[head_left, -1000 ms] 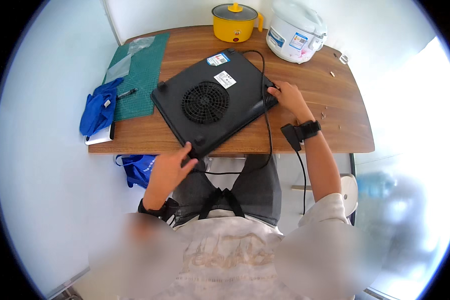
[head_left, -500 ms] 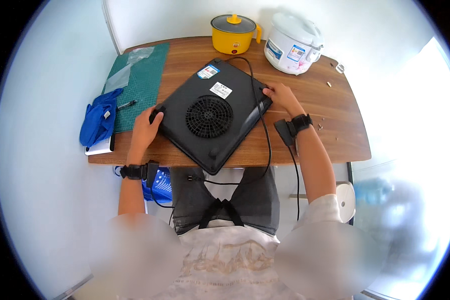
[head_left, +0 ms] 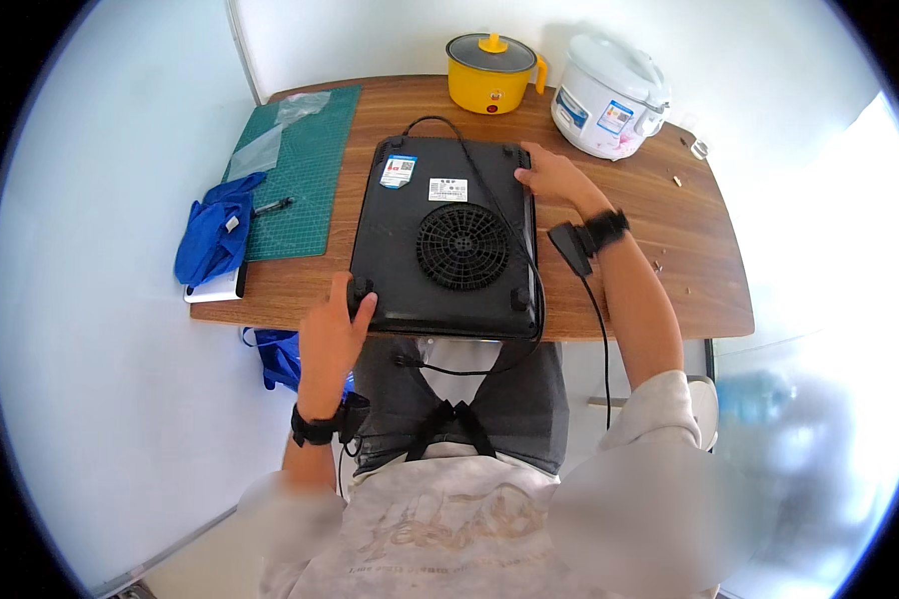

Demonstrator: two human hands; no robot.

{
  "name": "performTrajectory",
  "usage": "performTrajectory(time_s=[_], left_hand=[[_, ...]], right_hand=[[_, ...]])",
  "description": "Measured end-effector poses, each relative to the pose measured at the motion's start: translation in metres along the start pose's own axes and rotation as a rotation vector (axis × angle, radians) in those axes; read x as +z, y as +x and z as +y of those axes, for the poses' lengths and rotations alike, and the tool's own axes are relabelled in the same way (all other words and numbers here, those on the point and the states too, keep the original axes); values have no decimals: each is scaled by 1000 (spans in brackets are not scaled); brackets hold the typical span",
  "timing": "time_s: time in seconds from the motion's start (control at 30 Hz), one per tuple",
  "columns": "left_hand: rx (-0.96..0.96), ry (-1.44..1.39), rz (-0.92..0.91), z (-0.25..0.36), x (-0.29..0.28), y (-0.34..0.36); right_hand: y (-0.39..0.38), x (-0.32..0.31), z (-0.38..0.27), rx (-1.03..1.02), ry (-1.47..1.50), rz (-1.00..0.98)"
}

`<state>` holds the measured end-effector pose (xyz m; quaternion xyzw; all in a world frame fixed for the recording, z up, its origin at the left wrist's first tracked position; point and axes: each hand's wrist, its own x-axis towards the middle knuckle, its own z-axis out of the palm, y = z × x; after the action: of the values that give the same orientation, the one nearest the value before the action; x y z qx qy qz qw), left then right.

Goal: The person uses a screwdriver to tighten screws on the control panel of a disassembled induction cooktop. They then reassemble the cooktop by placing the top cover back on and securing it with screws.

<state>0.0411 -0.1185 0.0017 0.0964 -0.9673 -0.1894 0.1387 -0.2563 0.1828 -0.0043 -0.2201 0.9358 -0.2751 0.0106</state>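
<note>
At the near edge of the wooden bench (head_left: 669,299), the left hand (head_left: 332,329) is curled around the near left corner of a black induction cooker (head_left: 448,240), thumb on top beside a rubber foot. The cooker is laid upside down at the middle of the bench, its round fan grille (head_left: 461,246) and two labels facing up, its near side flush with the bench edge. A black power cord (head_left: 514,225) is looped across the underside and hangs over the near edge. The right hand (head_left: 554,180) is rested on the far right corner, fingers bent over the rim. Toward the left edge a blue cloth (head_left: 213,238) lies beside a green cutting mat (head_left: 300,180). Along the far edge a yellow electric pot (head_left: 491,74) and a white rice cooker (head_left: 609,98) are set side by side.
</note>
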Motion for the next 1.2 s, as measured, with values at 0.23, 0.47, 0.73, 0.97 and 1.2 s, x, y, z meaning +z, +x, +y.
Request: performTrajectory(time_s=[0.23,0.47,0.73,0.97,1.2], left_hand=[[12,-120,-103,35,13,-10],[66,-189,-130,34,31,-7],[-17,-316,-463,10,4,-7],[322,-510,-723,27,-5,-37],[-109,-694,-721,20,-42,-25]], right_hand=[[-151,-33,-36,116,117,-153],[-233,-8,-29,322,230,52],[-235,2,-44,439,251,55],[-214,-37,-103,227,1030,52],[-166,-59,-155,7,1266,-61]])
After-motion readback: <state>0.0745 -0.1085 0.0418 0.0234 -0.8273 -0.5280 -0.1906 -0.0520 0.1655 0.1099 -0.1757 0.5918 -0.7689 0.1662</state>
